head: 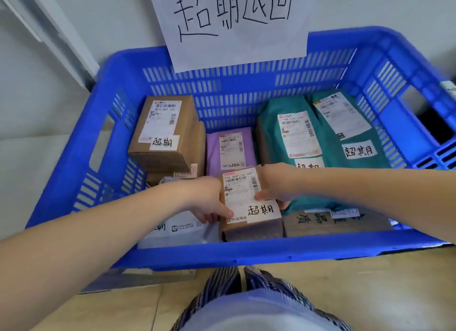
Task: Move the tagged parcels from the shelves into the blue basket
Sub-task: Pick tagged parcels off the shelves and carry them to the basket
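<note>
A small brown tagged box [249,202] sits near the front middle of the blue basket [222,254]. My left hand [209,199] grips its left side with the thumb on the label. On its right side my right hand [276,182] grips it, fingers curled round the edge. Around it in the basket lie a larger tagged brown box [165,130], a purple bag [229,148], two teal bags [296,133] [350,128], a grey-white bag [177,229] and a flat brown box [333,223].
A white paper sign [237,22] with handwritten characters hangs on the wall over the basket's back rim. The basket stands on a tan tiled floor [370,281]. A white frame [56,34] runs up the wall at the left. My striped clothing [246,301] fills the bottom.
</note>
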